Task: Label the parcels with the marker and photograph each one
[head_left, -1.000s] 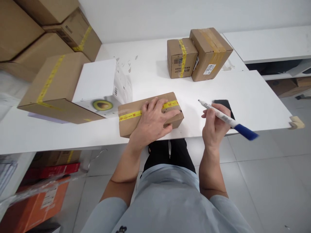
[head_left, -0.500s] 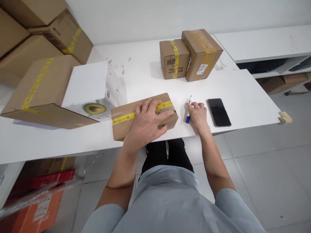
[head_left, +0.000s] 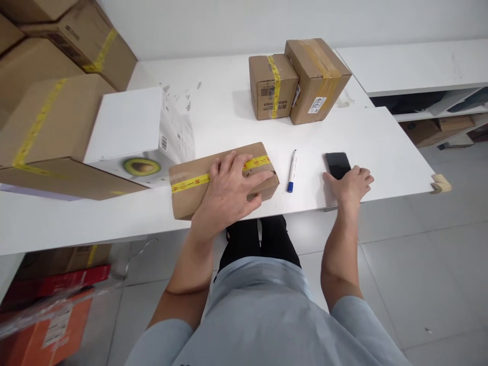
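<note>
A long brown box (head_left: pixel 190 196) with yellow tape lies at the front edge of the white table. My left hand (head_left: pixel 232 188) rests on top of it with its fingers spread. To the right of the box, a white marker (head_left: pixel 292 172) with a blue cap lies on the table, untouched. Farther right is a black phone (head_left: pixel 337 163), lying flat. My right hand (head_left: pixel 349 186) is over the phone's near part, thumb on the left side and fingers apart on the right; it hides that part of the phone.
Two taped brown boxes (head_left: pixel 318 84) stand together at the back of the table (head_left: pixel 224 122). On the left are a white box (head_left: pixel 125 122) with an avocado picture and several stacked brown boxes (head_left: pixel 57 119). A white shelf unit (head_left: pixel 415 68) stands at the right.
My right hand has left the marker, which lies on the table, and moved right onto the phone. My left hand has stayed on the long box. The view has shifted slightly.
</note>
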`<state>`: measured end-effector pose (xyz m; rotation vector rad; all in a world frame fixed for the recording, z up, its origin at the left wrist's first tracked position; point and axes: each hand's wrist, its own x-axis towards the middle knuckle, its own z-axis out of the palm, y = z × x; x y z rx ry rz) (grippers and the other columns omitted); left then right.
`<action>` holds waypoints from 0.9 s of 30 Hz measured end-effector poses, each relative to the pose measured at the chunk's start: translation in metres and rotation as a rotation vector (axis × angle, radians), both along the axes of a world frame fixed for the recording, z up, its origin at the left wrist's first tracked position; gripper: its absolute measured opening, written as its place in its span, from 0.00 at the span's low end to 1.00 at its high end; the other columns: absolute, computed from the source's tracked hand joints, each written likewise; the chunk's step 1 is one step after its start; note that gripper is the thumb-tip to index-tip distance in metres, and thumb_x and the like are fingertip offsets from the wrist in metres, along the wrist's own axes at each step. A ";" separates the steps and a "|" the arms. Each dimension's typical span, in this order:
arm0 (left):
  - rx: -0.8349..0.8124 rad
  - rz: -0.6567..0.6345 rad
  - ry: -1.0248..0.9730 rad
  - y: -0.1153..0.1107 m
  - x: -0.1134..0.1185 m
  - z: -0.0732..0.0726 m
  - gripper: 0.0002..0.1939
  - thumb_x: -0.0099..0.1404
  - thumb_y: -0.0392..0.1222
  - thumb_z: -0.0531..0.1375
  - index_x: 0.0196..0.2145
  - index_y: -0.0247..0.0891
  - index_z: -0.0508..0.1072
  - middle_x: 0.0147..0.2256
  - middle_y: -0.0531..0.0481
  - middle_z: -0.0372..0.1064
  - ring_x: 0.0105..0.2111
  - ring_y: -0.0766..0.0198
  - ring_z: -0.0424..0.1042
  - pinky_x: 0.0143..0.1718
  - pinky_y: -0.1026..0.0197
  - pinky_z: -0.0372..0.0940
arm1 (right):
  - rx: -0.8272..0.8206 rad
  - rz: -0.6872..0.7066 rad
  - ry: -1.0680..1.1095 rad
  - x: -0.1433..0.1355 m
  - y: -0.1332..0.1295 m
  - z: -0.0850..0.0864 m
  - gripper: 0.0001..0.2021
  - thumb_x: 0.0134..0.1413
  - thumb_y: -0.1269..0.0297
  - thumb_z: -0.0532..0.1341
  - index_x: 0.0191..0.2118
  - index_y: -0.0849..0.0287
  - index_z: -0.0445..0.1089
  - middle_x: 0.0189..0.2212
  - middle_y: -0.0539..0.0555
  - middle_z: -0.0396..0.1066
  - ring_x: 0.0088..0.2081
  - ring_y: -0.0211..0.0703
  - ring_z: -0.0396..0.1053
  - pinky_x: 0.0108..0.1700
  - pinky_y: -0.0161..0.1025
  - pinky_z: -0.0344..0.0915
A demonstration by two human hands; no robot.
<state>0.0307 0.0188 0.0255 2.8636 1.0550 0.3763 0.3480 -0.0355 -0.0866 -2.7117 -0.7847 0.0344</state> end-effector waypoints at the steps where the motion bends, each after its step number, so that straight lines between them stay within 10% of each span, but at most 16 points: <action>1: 0.007 0.002 0.000 0.000 0.000 0.000 0.20 0.64 0.43 0.59 0.55 0.52 0.72 0.60 0.41 0.59 0.61 0.39 0.57 0.59 0.34 0.54 | -0.049 -0.031 0.043 0.008 -0.002 0.001 0.44 0.43 0.44 0.69 0.59 0.73 0.60 0.59 0.77 0.57 0.59 0.72 0.53 0.57 0.63 0.57; 17: 0.004 0.002 -0.023 0.000 -0.001 -0.004 0.22 0.64 0.42 0.59 0.56 0.53 0.71 0.60 0.41 0.58 0.61 0.40 0.56 0.60 0.34 0.53 | -0.145 -0.001 0.191 0.031 0.013 0.008 0.45 0.38 0.45 0.70 0.58 0.69 0.60 0.60 0.75 0.56 0.62 0.71 0.55 0.60 0.65 0.57; 27: 0.019 -0.003 -0.022 0.001 -0.002 -0.005 0.22 0.64 0.42 0.59 0.56 0.54 0.71 0.59 0.41 0.58 0.61 0.41 0.56 0.59 0.35 0.54 | -0.277 0.048 0.169 0.016 -0.029 0.019 0.42 0.41 0.40 0.66 0.55 0.69 0.65 0.59 0.76 0.58 0.60 0.73 0.57 0.57 0.62 0.62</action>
